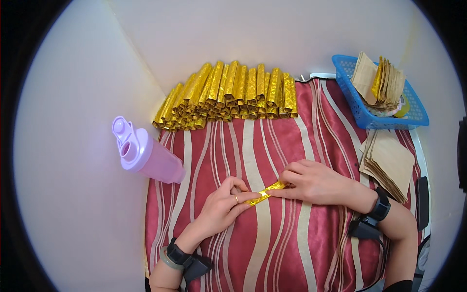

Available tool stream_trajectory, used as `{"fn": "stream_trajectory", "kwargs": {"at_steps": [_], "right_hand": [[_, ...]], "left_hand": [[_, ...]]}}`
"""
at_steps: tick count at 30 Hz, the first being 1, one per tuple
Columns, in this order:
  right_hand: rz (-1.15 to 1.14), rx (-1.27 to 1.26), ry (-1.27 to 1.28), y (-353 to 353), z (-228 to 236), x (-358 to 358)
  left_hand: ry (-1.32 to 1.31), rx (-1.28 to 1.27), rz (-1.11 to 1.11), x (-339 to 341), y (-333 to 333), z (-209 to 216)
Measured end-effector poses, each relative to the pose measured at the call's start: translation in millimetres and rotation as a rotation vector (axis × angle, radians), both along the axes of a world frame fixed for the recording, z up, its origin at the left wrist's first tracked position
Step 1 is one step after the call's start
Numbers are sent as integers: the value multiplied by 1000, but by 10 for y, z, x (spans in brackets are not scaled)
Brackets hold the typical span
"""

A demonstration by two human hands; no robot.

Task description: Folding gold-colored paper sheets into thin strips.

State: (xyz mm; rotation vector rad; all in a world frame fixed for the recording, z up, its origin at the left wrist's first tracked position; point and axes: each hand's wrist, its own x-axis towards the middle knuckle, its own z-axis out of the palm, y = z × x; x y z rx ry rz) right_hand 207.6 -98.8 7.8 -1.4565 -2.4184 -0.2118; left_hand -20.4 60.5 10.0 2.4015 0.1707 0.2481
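A narrow gold foil strip (265, 194), folded or rolled, lies slantwise between my two hands above the striped cloth. My left hand (224, 204) pinches its lower left end, index finger on top and thumb at the near side. At the upper right end, my right hand (316, 182) curls its fingers round the strip, with one finger pointing along it toward the left fingertips. Part of the strip is hidden under the right fingers. Beyond the hands, a stacked pile of gold foil tubes (233, 90) lies against the back wall, many open ends facing me.
A lilac shaker bottle (158, 158) with its cap flipped up stands at the left. At the right back, a blue plastic basket (360, 114) holds brown paper pieces and a gold one. Brown paper sheets (389, 158) are stacked before it. A dark red striped cloth (219, 263) covers the table.
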Motion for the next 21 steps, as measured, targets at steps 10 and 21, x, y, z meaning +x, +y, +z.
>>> {"fn": "stream_trajectory", "kwargs": {"at_steps": [10,21], "right_hand": [[39,-97,110,-47,-142,-44],[-24,-245,82,-157,-63,-15]], "left_hand": [[8,275,-143,26,9,-59],[-26,294,-100,-20,42,-109]]}}
